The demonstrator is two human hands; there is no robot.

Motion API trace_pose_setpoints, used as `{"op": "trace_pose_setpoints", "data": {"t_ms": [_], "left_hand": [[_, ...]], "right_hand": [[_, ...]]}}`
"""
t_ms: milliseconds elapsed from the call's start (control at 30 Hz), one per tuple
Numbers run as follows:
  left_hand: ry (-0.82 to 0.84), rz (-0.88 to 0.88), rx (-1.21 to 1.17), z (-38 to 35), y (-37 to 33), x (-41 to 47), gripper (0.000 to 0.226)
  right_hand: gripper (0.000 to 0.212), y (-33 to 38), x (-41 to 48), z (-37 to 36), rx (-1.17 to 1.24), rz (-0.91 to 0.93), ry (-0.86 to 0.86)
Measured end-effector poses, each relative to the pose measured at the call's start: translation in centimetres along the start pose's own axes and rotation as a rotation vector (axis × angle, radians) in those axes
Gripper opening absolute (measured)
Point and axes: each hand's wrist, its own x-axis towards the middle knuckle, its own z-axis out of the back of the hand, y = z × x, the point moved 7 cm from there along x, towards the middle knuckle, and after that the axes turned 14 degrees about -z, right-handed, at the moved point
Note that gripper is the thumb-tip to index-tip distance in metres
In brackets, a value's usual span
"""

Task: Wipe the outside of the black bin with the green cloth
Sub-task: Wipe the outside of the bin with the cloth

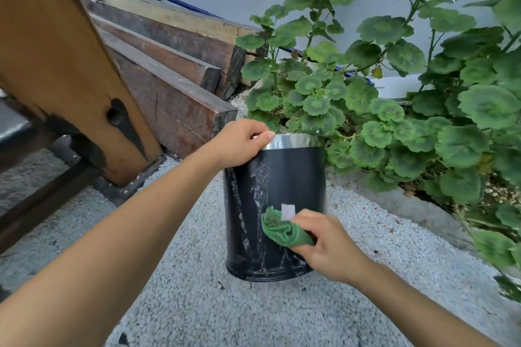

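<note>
Black bin (284,177) upright on pale gravel ground (174,304), centre of view, silver band at the rim, near face streaked with whitish smears. Small pale rectangular label (288,210) low on the near face, no writing readable on it. Bunched green cloth (282,228) pressed against the bin's lower near side, partly overlapping the label, pinched in the closed right hand (324,245). Left hand (239,144) clamped over the bin's far-left rim, fingers curled on the silver band. Round-leaved green plants (394,93) just behind and right of the bin. Stacked dark timber beams (169,65) far left, light wooden post (64,65) nearer left.
</note>
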Motion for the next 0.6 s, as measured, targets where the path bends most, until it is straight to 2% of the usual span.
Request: {"op": "trace_pose_setpoints", "data": {"t_ms": [133, 233, 333, 400, 433, 500, 567, 600], "left_hand": [[0.002, 0.042, -0.057, 0.4, 0.6, 0.1, 0.046], [0.023, 0.017, -0.117, 0.6, 0.3, -0.3, 0.052], [-0.035, 0.065, -0.208, 1.4, 2.5, -1.9, 0.062], [-0.088, 0.113, -0.229, 1.6, 4.4, -3.3, 0.044], [-0.109, 0.121, -0.259, 1.6, 4.9, -4.0, 0.035], [-0.136, 0.128, -0.297, 1.5, 5.7, -4.8, 0.036], [-0.146, 0.145, -0.317, 1.4, 6.0, -5.4, 0.049], [-0.152, 0.148, -0.335, 1.3, 6.1, -5.5, 0.048]], "right_hand": [[0.005, -2.7, -2.8, -2.5, 0.022, -0.079, 0.083], [0.005, -4.1, -3.9, -3.0, 0.108, -0.164, 0.081], [0.019, -5.8, -3.9, -1.9, 0.515, -0.404, 0.046], [0.019, -5.9, -3.4, -0.4, 0.731, -0.485, 0.003], [0.02, -5.5, -2.7, 0.9, 0.798, -0.484, -0.048], [0.021, -4.0, -0.7, 4.4, 0.888, -0.412, -0.173], [0.018, -1.3, 1.6, 8.1, 0.846, -0.291, -0.293], [0.016, 0.2, 2.8, 9.5, 0.76, -0.235, -0.346]]}}
